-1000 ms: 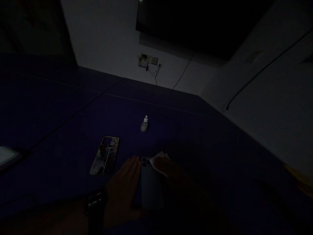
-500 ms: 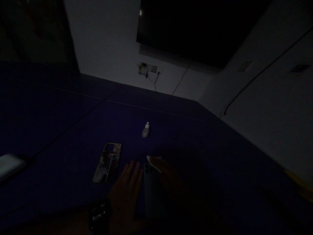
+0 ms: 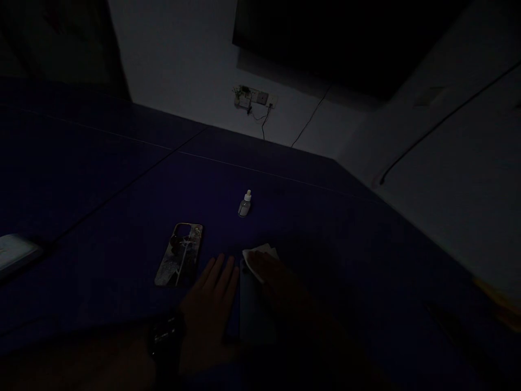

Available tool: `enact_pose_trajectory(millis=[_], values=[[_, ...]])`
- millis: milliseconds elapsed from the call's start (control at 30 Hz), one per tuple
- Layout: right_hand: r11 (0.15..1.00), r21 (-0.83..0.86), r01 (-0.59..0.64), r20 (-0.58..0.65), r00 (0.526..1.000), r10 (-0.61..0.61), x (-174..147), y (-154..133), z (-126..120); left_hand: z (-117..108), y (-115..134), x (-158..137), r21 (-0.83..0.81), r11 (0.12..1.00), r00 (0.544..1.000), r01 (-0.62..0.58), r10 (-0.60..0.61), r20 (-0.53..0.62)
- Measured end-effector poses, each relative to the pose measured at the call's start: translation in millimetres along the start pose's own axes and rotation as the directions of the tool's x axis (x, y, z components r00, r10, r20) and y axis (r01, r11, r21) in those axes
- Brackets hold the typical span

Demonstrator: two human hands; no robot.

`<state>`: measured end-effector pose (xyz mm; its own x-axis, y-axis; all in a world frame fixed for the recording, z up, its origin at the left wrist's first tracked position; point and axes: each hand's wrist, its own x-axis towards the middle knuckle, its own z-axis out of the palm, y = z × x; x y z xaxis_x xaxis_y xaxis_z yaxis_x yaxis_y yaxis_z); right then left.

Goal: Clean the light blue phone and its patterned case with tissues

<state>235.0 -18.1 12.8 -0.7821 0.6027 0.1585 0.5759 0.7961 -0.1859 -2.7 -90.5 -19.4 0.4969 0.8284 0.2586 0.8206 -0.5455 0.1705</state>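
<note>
A dark smartphone (image 3: 253, 315) lies back up on the blue table, its camera end partly covered. My right hand (image 3: 280, 282) presses a white cloth (image 3: 260, 252) onto the phone's upper end, fingers closed over it. My left hand (image 3: 211, 304), with a dark watch (image 3: 165, 334) on the wrist, lies flat beside the phone's left edge, fingers stretched out. Left of that hand is a patterned phone case (image 3: 179, 258) with a camera cutout. Beyond the hands lies or stands a small bottle (image 3: 245, 205) with a white dropper cap. The scene is very dim.
A white box-like object (image 3: 16, 252) sits at the far left. The blue table (image 3: 195, 190) runs to the wall, where sockets with cables (image 3: 254, 98) hang under a dark screen (image 3: 325, 49). A dark long object (image 3: 448, 326) lies at the right.
The view has tilted down slightly, so things sit higher in the picture. My right hand and the cloth now cover more of the phone's camera area. My left hand stays flat beside the phone.
</note>
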Motion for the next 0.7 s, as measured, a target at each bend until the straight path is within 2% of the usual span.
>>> enact_pose_trajectory(millis=[133, 333, 500, 633, 700], values=[[0.993, 0.030, 0.117, 0.045, 0.992, -0.118, 1, 0, 1, -5, 1, 1, -0.033, 0.999, 0.999, 0.007, -0.006, 0.046], [0.999, -0.001, 0.053, 0.011, 0.999, -0.053, 2, 1, 1, -13, 3, 4, -0.039, 0.999, 0.994, 0.034, -0.030, 0.101], [0.986, 0.051, 0.158, 0.065, 0.985, -0.162, -1, 1, 1, -10, 3, 3, -0.008, 1.000, 0.997, 0.014, -0.013, 0.077], [0.998, 0.039, 0.048, 0.001, 0.999, -0.049, -2, 1, 5, -8, 4, 4, 0.013, 1.000, 0.999, 0.008, -0.009, 0.053], [0.997, 0.048, 0.056, -0.005, 0.998, -0.055, -1, -1, 6, -8, 4, 4, 0.017, 1.000, 0.999, 0.008, -0.009, 0.034]])
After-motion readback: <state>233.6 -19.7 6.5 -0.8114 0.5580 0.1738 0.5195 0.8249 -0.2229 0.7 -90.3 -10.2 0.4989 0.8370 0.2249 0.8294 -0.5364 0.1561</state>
